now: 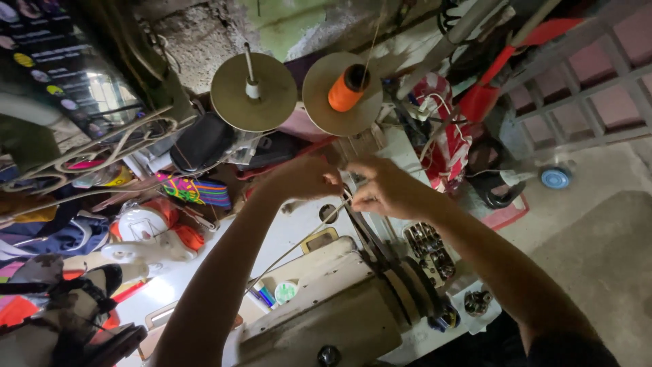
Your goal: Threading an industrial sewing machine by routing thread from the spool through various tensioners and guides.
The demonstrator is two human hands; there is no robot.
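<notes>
Head view is showing you leaning over a cream sewing machine (pixel 319 299) on the white worktop (pixel 170 289), both arms reaching away toward its far end. Starting at the left, your left hand (pixel 302 178) is closing its fingers narrowly on a pale thread (pixel 299 246) that is running diagonally from the lower left up to the point where your hands meet. Your right hand (pixel 384 190) is pinching the same thread just beside the left, fingers drawn tight together, so the thread is lying between the two hands above the machine's belt wheel (pixel 407 285). I judge you will be doing this well by keeping the strand taut and short between the pinches, and keeping it clear of the dark belt below. Counting: two spool discs are standing beyond your hands, the left one (pixel 253 92) bearing a bare spindle, the right one (pixel 341 94) carrying one orange thread cone (pixel 348 88). One blue caster wheel (pixel 555 178) is resting on the floor at the far right.
</notes>
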